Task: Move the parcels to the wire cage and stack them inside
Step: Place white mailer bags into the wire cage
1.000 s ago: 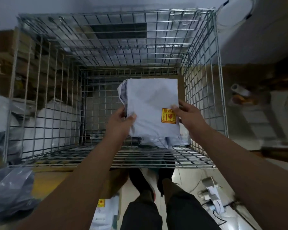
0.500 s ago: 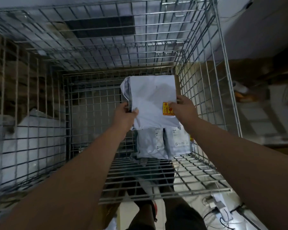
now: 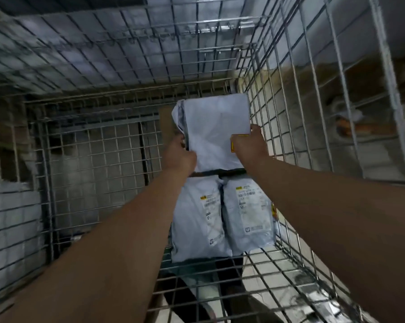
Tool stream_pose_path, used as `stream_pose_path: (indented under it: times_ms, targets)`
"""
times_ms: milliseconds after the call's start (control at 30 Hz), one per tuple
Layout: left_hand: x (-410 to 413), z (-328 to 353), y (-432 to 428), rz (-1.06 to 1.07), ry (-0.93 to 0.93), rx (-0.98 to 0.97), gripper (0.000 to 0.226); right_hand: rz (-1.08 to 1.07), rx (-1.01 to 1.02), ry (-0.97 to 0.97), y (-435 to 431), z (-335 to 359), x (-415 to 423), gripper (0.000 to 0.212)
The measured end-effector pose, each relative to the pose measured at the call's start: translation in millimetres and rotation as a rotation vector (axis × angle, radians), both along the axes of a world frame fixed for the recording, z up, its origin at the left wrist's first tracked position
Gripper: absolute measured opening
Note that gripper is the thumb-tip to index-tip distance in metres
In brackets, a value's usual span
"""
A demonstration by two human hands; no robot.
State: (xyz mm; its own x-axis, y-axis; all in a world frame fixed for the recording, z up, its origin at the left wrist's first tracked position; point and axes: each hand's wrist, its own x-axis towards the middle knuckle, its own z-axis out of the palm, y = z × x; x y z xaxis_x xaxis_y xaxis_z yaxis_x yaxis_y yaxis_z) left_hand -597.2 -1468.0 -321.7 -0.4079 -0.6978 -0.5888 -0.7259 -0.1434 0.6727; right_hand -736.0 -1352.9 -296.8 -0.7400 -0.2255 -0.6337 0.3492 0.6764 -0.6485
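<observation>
Held parcel: a white poly mailer [image 3: 216, 131] is being gripped by both hands deep inside the wire cage [image 3: 131, 54], against the right wall near the far corner, at 12 o'clock from the view centre.
Left hand: the left hand [image 3: 179, 155] is clasping the mailer's left edge, fingers wrapped around the fold.
Right hand: the right hand [image 3: 251, 145] is pinching the mailer's right edge, thumb lying over a yellow sticker [image 3: 237, 142].
Change: both arms are reaching farther in than half a second ago; the mailer is sitting higher and farther back in view, and the cage's mesh is filling more of the picture.
Stowed parcels: two grey poly mailers [image 3: 199, 220] [image 3: 248, 213] are lying side by side, touching, at 6 o'clock of the held one, with printed labels facing up.
Surface: the cage floor [image 3: 278, 276] is open wire grid; pale ground and the person's dark trousers are showing through it.
Room: dim; blurred pale sacks are lying outside the left wall at 9 o'clock, brown cartons outside the right wall at 2 o'clock.
</observation>
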Motion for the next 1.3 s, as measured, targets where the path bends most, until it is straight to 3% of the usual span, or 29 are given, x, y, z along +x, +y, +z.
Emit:
stream_pose_path:
  times_ms: [433,533,667,767,833,933,1033,1200,1300]
  targets:
    - [-4.6,-35.6,12.1,-0.18,-0.147,0.108,0.025,0.003,0.119,-0.029,20.3,-32.9,-4.7,0.059]
    - [-2.8,-28.2,11.9,-0.16,-0.121,0.152,0.03,0.033,0.135,0.012,21.5,-32.6,-3.5,0.072]
    - [6.0,-1.2,10.0,-0.176,-0.063,0.014,0.054,0.103,0.154,0.052,18.6,-18.5,2.9,0.08]
    - [15.7,30.9,6.7,-0.149,-0.008,0.003,0.053,0.138,0.105,0.056,11.2,9.7,11.1,0.077]
    - [27.8,59.9,4.8,-0.104,0.042,0.024,0.043,0.141,0.048,0.03,3.5,40.5,19.3,0.061]
    - [48.2,115.5,4.2,-0.029,0.111,0.036,0.026,0.081,-0.142,-0.131,-7.5,107.1,40.6,0.031]
    - [66.4,181.9,7.7,0.1,0.195,0.157,0.027,0.044,-0.347,-0.31,-9.1,182.5,73.6,0.013]
    - [112.0,296.6,33.0,0.117,0.361,0.245,0.022,0.132,-0.49,-0.39,14.4,279.6,136.1,0.033]
    - [140.8,345.6,60.3,0.074,0.426,0.208,0.026,0.11,-0.582,-0.401,41.4,313.0,167.4,0.035]
